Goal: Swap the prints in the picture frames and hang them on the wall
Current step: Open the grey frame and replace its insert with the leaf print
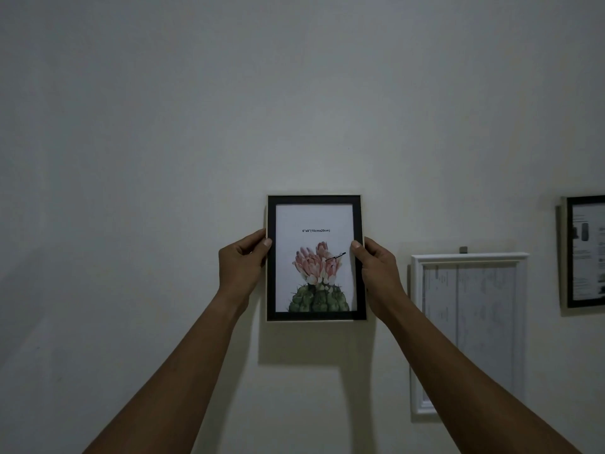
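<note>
A black picture frame with a flowering-cactus print is held upright against the pale wall, in the middle of the view. My left hand grips its left edge, thumb on the front. My right hand grips its right edge the same way. Whether the frame hangs on a hook or only rests in my hands cannot be told.
To the right, a larger white frame hangs from a small hook, partly behind my right forearm. A dark frame with a text sheet hangs at the far right edge. Bare wall spreads left and above.
</note>
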### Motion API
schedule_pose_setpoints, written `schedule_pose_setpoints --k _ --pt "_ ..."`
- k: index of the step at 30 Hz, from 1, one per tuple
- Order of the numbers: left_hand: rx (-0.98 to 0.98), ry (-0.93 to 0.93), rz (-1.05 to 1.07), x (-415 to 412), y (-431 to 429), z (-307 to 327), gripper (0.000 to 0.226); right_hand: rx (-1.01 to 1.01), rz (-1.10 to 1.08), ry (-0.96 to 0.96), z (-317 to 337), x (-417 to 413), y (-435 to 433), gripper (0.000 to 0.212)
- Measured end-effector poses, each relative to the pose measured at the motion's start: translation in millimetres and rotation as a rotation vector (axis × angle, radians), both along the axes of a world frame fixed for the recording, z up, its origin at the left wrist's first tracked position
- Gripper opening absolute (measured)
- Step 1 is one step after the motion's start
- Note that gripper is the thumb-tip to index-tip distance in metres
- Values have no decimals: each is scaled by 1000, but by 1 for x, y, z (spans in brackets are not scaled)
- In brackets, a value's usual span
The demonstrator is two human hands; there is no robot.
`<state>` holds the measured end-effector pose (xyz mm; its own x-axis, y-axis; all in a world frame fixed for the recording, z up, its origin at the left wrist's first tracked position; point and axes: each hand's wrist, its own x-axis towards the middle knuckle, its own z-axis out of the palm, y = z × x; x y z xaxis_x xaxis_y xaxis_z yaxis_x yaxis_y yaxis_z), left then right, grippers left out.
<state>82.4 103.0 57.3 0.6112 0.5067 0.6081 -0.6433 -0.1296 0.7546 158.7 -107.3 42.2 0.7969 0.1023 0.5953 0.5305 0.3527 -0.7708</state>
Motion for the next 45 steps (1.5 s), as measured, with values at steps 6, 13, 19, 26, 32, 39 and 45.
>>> schedule_pose_setpoints --k 6,13,19,26,32,39,45 --pt "28 25 16 3 2 -4 36 -33 -41 -11 -4 6 0 20" --pt "46 68 103 5 5 -13 33 -42 -219 32 -22 17 -1 39" --pt "38 78 230 1 1 -27 30 -53 -425 -35 -45 11 -3 35" --pt "66 123 246 -2 0 -50 33 -66 -485 -27 -60 10 -4 29" --pt "33 145 239 -7 -2 -58 34 -76 -497 -8 -66 8 -4 30" --pt "119 69 512 -17 -22 -69 37 -68 -529 -6 -71 -1 -13 29" --pt "307 -129 494 -5 -103 -68 30 -75 -603 -27 -65 -9 -68 27"
